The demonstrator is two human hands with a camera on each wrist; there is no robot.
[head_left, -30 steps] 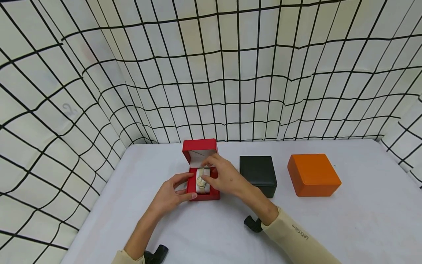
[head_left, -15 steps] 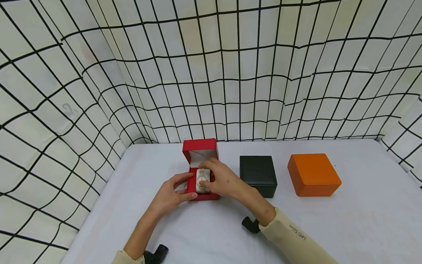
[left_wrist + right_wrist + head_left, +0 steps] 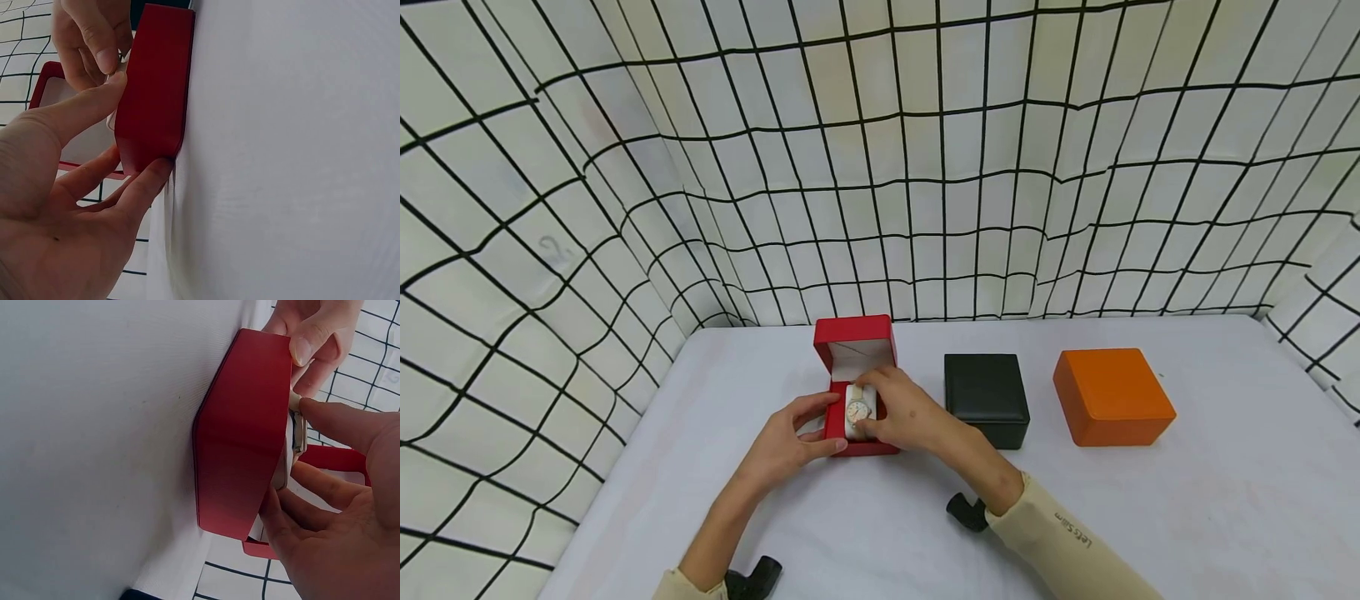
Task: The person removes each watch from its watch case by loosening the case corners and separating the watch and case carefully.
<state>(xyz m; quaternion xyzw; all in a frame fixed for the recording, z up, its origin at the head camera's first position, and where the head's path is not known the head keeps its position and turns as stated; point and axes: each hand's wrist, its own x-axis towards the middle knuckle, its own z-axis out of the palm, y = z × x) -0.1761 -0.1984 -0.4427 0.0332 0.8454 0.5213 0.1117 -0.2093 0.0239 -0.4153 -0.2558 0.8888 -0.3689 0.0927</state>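
Observation:
A red watch box (image 3: 867,448) stands on the white cloth, its lid raised at the back. In it, a pale-strapped wristwatch (image 3: 857,411) sits round a white cushion. My left hand (image 3: 786,442) grips the box's left side, thumb at the near rim and fingers along the side, as the left wrist view shows. Over the box's right half, my right hand (image 3: 910,408) pinches the watch on its cushion lengthwise. Its thumb (image 3: 337,422) presses the near strap end in the right wrist view, while the other fingers reach round the cushion's far end.
Right of the red box stands a closed dark green box (image 3: 985,387), close behind my right wrist. An orange box (image 3: 1112,396) is farther right. A black wire grid (image 3: 940,183) over white cloth borders the back and left of the table (image 3: 1225,467).
My right hand has shifted slightly left and toward me, its thumb moving from beside the dial to the near strap end. My left hand and the boxes have stayed put.

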